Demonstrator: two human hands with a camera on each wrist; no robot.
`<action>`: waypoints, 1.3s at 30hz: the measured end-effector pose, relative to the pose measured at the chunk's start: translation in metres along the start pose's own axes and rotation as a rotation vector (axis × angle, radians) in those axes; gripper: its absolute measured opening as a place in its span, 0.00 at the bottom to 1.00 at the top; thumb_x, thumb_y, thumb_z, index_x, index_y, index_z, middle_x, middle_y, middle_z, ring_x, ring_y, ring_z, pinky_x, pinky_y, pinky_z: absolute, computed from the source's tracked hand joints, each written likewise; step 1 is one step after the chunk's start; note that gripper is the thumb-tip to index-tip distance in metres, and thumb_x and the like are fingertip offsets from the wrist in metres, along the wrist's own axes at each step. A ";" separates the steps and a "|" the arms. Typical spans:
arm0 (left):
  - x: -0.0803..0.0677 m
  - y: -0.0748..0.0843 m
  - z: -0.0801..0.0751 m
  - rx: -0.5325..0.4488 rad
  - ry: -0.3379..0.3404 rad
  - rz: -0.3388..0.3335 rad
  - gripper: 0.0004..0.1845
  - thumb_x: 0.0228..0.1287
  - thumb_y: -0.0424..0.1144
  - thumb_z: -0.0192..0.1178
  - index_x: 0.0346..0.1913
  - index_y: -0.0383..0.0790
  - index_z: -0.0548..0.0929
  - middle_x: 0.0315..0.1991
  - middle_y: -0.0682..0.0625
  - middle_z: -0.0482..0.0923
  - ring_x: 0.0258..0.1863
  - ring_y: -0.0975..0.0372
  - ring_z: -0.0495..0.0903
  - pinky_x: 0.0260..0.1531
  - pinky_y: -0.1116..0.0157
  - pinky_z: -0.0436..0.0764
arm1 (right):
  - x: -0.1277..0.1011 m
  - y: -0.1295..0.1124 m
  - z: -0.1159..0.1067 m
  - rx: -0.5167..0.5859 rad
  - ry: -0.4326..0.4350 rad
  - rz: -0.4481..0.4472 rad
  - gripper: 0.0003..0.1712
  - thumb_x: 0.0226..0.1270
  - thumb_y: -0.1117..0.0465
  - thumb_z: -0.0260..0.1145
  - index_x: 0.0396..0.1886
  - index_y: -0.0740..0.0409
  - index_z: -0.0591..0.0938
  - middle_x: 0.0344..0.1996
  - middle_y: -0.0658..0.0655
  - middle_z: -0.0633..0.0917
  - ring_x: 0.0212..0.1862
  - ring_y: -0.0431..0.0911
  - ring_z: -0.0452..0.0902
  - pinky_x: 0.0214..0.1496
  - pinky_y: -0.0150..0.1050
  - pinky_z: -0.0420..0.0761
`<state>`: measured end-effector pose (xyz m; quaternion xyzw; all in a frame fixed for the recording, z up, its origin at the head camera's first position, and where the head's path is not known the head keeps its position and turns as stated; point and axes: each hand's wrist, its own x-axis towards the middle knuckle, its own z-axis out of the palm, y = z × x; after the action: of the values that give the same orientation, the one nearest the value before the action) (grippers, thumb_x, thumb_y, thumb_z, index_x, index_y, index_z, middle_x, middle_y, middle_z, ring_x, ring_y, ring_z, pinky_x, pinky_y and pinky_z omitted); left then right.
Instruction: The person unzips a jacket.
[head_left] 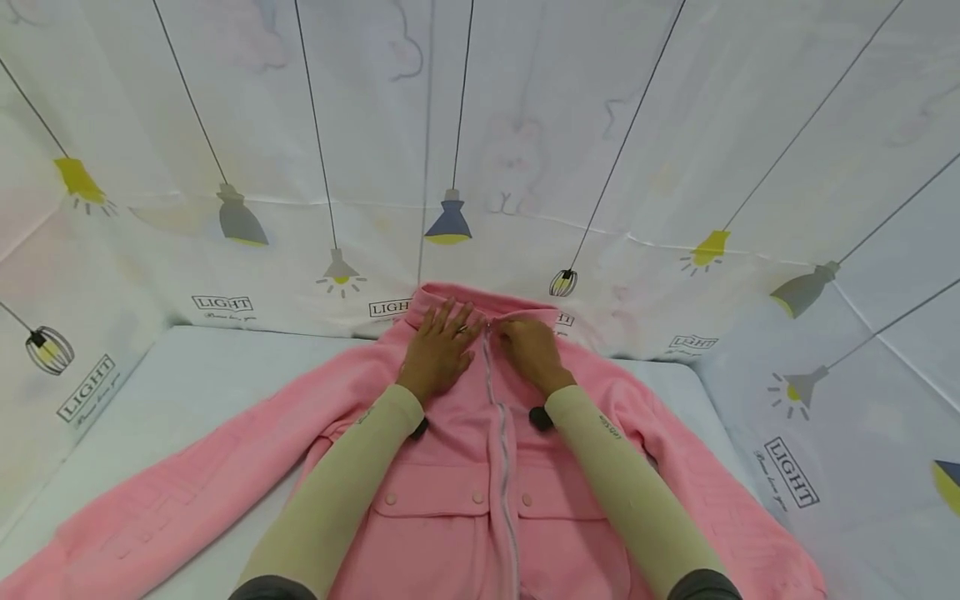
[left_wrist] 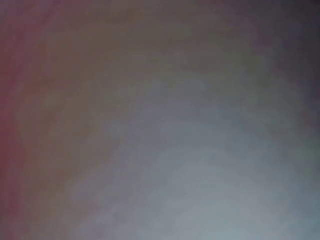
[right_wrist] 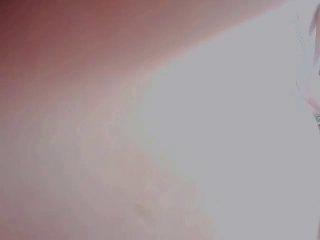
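Observation:
A pink jacket (head_left: 442, 492) lies front side up, collar away from me, its sleeves spread to both sides. Its zipper (head_left: 504, 467) runs down the middle from the collar (head_left: 480, 296). Fingers spread, my left hand (head_left: 437, 354) rests on the jacket's front just below the collar, left of the zipper. My right hand (head_left: 531, 350) has curled fingers and pinches the jacket's front at the zipper's top end, under the collar's right side. What exactly sits between those fingertips is hidden. Both wrist views are blurred close-ups.
The jacket lies on a white table (head_left: 225, 367). Behind and beside the table rise white sheets (head_left: 510, 108) printed with hanging lamps. Two flap pockets (head_left: 431, 492) with buttons sit on the jacket's front.

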<state>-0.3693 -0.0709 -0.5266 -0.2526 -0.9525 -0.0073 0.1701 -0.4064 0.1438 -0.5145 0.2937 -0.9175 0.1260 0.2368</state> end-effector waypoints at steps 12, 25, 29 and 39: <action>0.003 0.011 0.001 0.081 0.077 -0.059 0.28 0.79 0.50 0.59 0.78 0.54 0.75 0.82 0.45 0.66 0.82 0.39 0.61 0.80 0.43 0.63 | 0.000 0.009 0.004 0.059 -0.113 -0.057 0.08 0.65 0.69 0.75 0.38 0.54 0.95 0.48 0.55 0.93 0.49 0.53 0.90 0.50 0.51 0.88; -0.001 0.011 -0.002 0.042 -0.009 0.033 0.31 0.81 0.48 0.56 0.82 0.46 0.68 0.84 0.47 0.63 0.85 0.48 0.59 0.80 0.39 0.61 | -0.007 0.023 0.007 0.255 0.013 0.097 0.14 0.67 0.70 0.70 0.46 0.54 0.95 0.48 0.53 0.94 0.51 0.50 0.91 0.52 0.48 0.88; -0.002 0.011 -0.002 0.074 -0.026 0.092 0.31 0.82 0.48 0.55 0.82 0.44 0.68 0.82 0.49 0.66 0.83 0.52 0.64 0.80 0.42 0.64 | -0.007 0.025 0.009 0.233 -0.055 0.110 0.11 0.70 0.65 0.73 0.48 0.52 0.95 0.51 0.51 0.93 0.54 0.49 0.90 0.57 0.49 0.87; 0.002 0.008 0.014 0.031 -0.078 0.031 0.30 0.83 0.47 0.48 0.83 0.46 0.66 0.83 0.51 0.64 0.83 0.51 0.63 0.79 0.44 0.65 | -0.001 0.016 0.005 0.164 -0.139 -0.029 0.08 0.70 0.63 0.75 0.45 0.54 0.95 0.51 0.55 0.93 0.54 0.53 0.90 0.58 0.53 0.86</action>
<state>-0.3714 -0.0616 -0.5394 -0.2646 -0.9544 0.0201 0.1366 -0.4168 0.1558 -0.5206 0.3334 -0.9140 0.1764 0.1495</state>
